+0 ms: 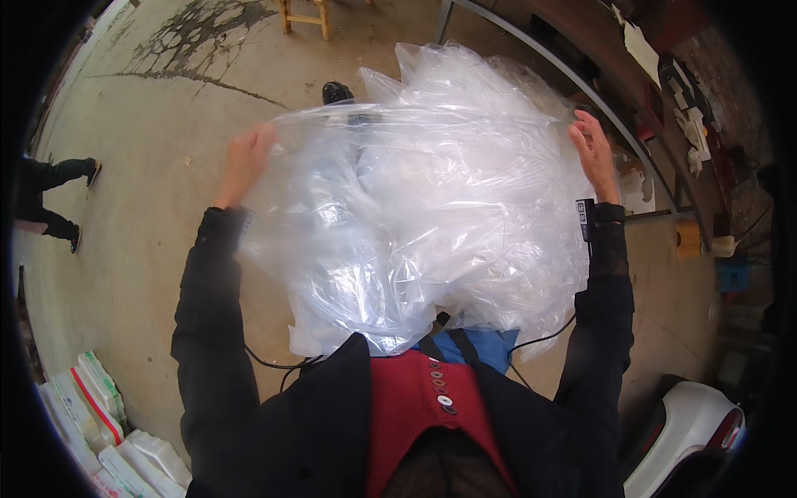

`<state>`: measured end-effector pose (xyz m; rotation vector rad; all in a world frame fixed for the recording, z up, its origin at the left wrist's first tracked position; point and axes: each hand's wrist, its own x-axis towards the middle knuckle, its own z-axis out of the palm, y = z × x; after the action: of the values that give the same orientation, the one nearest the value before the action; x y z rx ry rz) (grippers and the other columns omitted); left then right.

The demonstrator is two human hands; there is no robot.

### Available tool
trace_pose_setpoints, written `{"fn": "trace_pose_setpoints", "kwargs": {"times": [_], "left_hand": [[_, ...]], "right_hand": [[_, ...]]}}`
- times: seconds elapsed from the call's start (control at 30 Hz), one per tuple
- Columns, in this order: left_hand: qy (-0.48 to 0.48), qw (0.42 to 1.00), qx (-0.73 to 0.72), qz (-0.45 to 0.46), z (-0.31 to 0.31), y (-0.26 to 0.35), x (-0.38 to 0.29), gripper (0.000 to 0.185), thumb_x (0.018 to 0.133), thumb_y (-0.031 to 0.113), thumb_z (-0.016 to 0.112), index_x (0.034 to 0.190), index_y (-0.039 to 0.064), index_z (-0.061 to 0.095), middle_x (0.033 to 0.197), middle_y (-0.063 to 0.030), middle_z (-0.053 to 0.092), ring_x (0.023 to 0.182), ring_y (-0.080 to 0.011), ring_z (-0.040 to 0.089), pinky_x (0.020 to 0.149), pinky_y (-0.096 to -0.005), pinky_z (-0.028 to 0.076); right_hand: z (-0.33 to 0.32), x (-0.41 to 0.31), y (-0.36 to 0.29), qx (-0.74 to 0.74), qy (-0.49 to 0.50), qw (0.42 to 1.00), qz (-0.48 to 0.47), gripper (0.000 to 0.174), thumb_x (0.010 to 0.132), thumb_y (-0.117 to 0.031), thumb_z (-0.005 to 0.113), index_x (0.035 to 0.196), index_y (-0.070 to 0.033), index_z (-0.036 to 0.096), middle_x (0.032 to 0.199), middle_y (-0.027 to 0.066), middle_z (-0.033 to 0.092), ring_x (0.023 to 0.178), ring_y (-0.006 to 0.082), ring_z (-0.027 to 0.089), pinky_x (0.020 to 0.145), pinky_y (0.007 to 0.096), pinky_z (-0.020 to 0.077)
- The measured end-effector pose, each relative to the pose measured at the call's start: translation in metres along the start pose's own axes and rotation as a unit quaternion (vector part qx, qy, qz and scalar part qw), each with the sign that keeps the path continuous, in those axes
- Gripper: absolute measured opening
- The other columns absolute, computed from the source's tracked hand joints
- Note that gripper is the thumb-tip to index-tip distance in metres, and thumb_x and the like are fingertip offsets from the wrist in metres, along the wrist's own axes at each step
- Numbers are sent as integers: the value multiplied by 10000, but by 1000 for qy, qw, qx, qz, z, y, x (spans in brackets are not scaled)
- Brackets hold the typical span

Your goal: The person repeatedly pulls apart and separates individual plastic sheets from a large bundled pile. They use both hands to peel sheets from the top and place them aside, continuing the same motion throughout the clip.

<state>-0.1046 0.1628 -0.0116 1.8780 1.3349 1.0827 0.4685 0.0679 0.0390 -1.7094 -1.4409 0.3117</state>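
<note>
A large crumpled heap of transparent plastic film (473,187) covers my lap and the space before me. Its upper layer is drawn out towards both sides. My left hand (248,155), blurred, is closed at the film's left edge. At the right edge is my right hand (591,146), fingers bent and thumb towards the film; whether it grips the film is not plain. Part of a blue cloth (482,345) with dark straps shows under the heap by my waist. A black shoe (337,93) shows beyond the film.
A metal-framed table (560,59) stands at the right, with assorted items on it. White foam boxes (93,408) are stacked at lower left. A white vehicle's corner (697,414) is at lower right. A person's legs (59,199) are at far left, a wooden stool (305,18) at the top.
</note>
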Motion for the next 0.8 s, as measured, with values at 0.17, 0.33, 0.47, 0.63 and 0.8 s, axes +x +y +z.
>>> {"fn": "trace_pose_setpoints", "kwargs": {"times": [0.17, 0.33, 0.47, 0.63, 0.8], "left_hand": [[14, 998, 30, -60, -9, -43, 17, 325, 960, 304, 562, 846, 14, 656, 665, -27, 583, 655, -81, 512, 601, -275, 425], [-38, 957, 204, -201, -61, -70, 1, 294, 945, 303, 594, 869, 28, 664, 714, -21, 617, 688, -103, 560, 622, -284, 449], [157, 968, 196, 25, -61, -15, -32, 224, 905, 253, 663, 943, 32, 669, 787, -24, 652, 713, -105, 583, 658, -277, 472], [-239, 969, 55, 38, 35, 61, -90, 299, 867, 237, 716, 1046, 5, 656, 962, -87, 689, 857, -171, 621, 744, -285, 472], [-267, 917, 252, 155, 89, 67, -117, 257, 817, 259, 714, 956, 55, 642, 1181, -91, 577, 1161, -253, 506, 991, -442, 338]], "right_hand": [[2, -33, 35, -72, -178, 981, -2, 528, 809, -251, 740, 1252, -34, 551, 945, 129, 660, 880, 182, 618, 825, 309, 467], [-32, -34, 67, -195, -230, 949, 86, 549, 792, -281, 763, 1239, -36, 560, 984, 124, 671, 905, 172, 611, 816, 297, 472], [-50, -49, -22, -50, -77, 996, -7, 487, 854, -298, 708, 1238, -29, 574, 1173, 105, 617, 1023, 180, 585, 908, 307, 452], [38, -87, -150, 119, -420, 893, -109, 147, 874, -120, 673, 938, 12, 670, 917, 117, 689, 833, 214, 649, 767, 311, 504], [121, -90, -123, -322, -268, 858, -297, 550, 754, -281, 791, 1219, -57, 603, 966, 154, 648, 977, 308, 586, 902, 410, 374]]}}
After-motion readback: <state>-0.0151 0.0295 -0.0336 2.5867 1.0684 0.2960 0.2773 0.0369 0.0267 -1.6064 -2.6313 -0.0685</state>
